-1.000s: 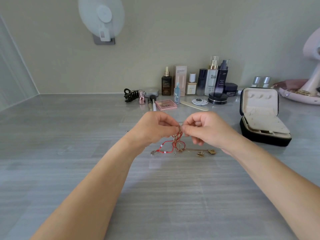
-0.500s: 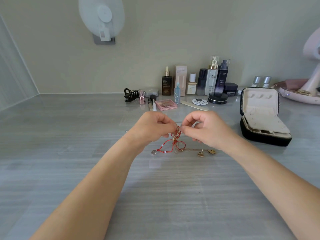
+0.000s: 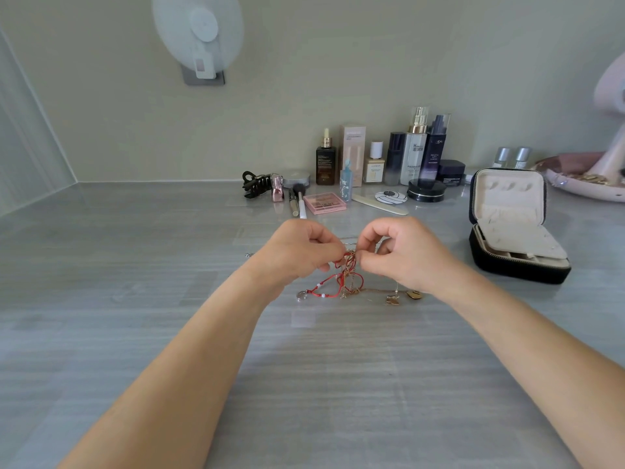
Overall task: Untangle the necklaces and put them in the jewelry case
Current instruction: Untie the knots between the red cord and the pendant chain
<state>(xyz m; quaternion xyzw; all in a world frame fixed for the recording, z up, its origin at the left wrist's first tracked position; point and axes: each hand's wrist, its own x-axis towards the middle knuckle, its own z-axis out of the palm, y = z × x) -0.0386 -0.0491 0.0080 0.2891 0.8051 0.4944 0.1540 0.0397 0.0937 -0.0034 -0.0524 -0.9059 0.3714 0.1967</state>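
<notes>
On the grey worktop (image 3: 135, 299), a black hair claw (image 3: 255, 185) starts a row of cosmetics along the far edge. In front of it, near the middle of the worktop, the left hand (image 3: 297, 255) has its fingers curled in. Its thumb and forefinger pinch the left side of the knot where the necklaces (image 3: 348, 267) are snarled together, lifted just off the surface. Below the knot a red cord (image 3: 323, 292) with white beads and a silver ring droops to the worktop. A fine gold chain (image 3: 378, 292) trails rightward to small pendants (image 3: 414, 294) lying flat. The right hand (image 3: 402, 255) mirrors the left, fingertips pinched on the right side of the same knot, the other fingers curled. Both strands look very light and limp. The cord is likely soft and grippy, while the chain is probably slippery and easy to kink or snap, so it seems best to tease loops apart close to the knot rather than haul on pendants or loose ends. The jewelry case (image 3: 517, 228) stands open toward the right end of the worktop, well apart from the hands, lid upright; nothing from the tangle is in it yet.
</notes>
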